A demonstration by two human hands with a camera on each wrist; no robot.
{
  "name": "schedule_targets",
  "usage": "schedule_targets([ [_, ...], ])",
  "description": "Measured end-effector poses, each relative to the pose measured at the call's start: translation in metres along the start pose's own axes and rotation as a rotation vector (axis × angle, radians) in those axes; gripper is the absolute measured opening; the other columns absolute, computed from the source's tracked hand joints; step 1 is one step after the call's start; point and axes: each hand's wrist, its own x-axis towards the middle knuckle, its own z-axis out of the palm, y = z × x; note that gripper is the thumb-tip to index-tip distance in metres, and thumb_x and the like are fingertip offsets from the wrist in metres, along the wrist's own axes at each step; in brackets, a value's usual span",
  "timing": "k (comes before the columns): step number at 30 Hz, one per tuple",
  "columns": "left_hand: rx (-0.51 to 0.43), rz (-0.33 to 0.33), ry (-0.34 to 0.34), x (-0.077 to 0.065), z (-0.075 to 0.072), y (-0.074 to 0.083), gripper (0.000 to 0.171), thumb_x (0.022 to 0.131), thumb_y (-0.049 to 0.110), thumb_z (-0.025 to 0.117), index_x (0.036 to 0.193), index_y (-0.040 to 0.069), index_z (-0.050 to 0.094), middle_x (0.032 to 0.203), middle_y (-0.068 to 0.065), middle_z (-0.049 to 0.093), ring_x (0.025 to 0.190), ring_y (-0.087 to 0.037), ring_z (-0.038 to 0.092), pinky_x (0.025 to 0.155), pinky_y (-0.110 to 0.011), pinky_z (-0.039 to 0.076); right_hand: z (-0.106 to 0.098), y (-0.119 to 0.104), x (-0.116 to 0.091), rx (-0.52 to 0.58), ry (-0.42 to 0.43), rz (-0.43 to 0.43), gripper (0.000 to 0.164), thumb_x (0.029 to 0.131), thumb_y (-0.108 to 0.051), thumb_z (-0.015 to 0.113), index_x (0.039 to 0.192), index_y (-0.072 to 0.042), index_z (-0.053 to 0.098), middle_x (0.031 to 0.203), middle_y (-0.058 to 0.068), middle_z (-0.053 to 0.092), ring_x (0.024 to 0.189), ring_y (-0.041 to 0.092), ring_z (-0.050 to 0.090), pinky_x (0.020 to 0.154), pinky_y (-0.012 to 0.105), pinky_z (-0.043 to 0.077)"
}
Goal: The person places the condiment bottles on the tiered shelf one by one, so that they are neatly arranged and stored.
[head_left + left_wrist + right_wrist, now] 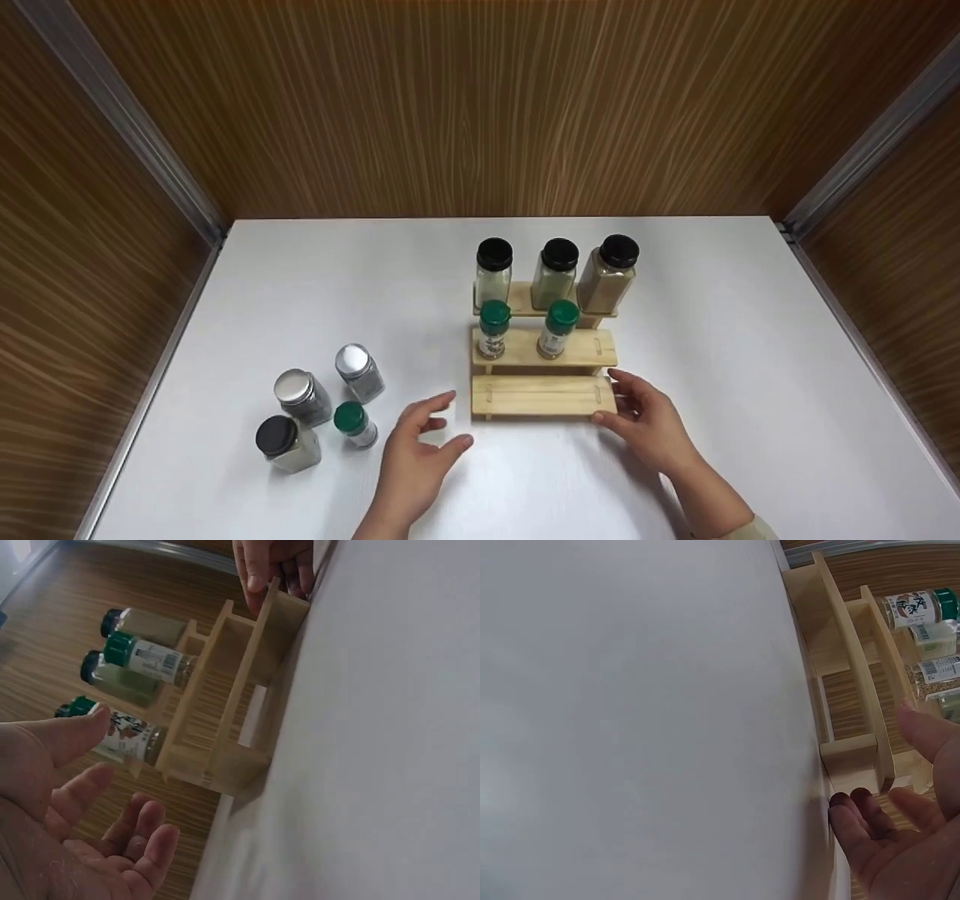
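left hand (412, 463): wide, empty | right hand (654, 426): at rack (544, 395) end, grip unclear | head view only: four loose jars (316, 406)

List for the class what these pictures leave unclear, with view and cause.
Head: print on the loose green-capped jar, too small to read.
Head: most of the right sleeve, cut off by the bottom edge.
Left wrist: most of the rear-left jar, hidden behind the jar in front and the left hand.

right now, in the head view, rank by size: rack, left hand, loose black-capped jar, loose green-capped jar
1. Rack
2. Left hand
3. Loose black-capped jar
4. Loose green-capped jar
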Motion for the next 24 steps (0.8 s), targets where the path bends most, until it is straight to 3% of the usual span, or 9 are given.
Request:
schedule_targets([
  [5, 0.065, 0.101, 0.228, -0.015, -0.005, 0.012, 0.054, 0.084, 0.006, 0.089, 0.134, 0.015, 0.069, 0.138, -0.004, 0.058, 0.117, -0.024, 0.059, 0.087, -0.041, 0.053, -0.001, -0.001, 0.003, -0.041, 0.002, 0.005, 0.067, 0.085, 0.003, 0.087, 0.143, 0.011, 0.056, 0.121, 0.021, 0.07, 0.105, 0.024, 0.068, 0.087, 0.024, 0.057],
  [11, 0.176, 0.401, 0.584, -0.021, -0.01, 0.004, 0.051, 0.078, -0.004, 0.09, 0.123, 0.006, 0.07, 0.132, -0.01, 0.057, 0.119, -0.026, 0.055, 0.09, -0.043, 0.048, 0.0, 0.001, 0.005, -0.059, 0.002, 0.016, 0.065, 0.084, 0.002, 0.088, 0.141, 0.009, 0.059, 0.116, 0.018, 0.072, 0.101, 0.022, 0.069, 0.086, 0.025, 0.057],
  [14, 0.241, 0.495, 0.717, -0.018, -0.014, -0.004, 0.049, 0.075, -0.005, 0.09, 0.119, 0.002, 0.07, 0.128, -0.017, 0.056, 0.122, -0.033, 0.052, 0.098, -0.048, 0.045, -0.001, 0.001, 0.006, -0.063, 0.004, 0.015, 0.065, 0.083, 0.001, 0.088, 0.141, 0.009, 0.059, 0.114, 0.017, 0.072, 0.1, 0.022, 0.069, 0.087, 0.025, 0.057],
  [18, 0.302, 0.498, 0.777, -0.012, -0.018, -0.013, 0.055, 0.073, -0.002, 0.092, 0.121, 0.0, 0.066, 0.131, -0.023, 0.051, 0.124, -0.042, 0.046, 0.101, -0.059, 0.042, -0.001, 0.002, 0.006, -0.065, 0.009, 0.025, 0.065, 0.083, 0.0, 0.089, 0.141, 0.008, 0.06, 0.113, 0.016, 0.072, 0.099, 0.022, 0.069, 0.085, 0.023, 0.056],
  [24, 0.321, 0.383, 0.745, -0.008, -0.019, -0.023, 0.075, 0.073, 0.004, 0.095, 0.138, 0.001, 0.057, 0.147, -0.025, 0.044, 0.137, -0.05, 0.038, 0.106, -0.069, 0.04, -0.002, 0.002, 0.004, -0.059, -0.001, 0.031, 0.064, 0.085, 0.0, 0.087, 0.142, 0.008, 0.059, 0.115, 0.017, 0.071, 0.101, 0.023, 0.069, 0.086, 0.023, 0.056],
])
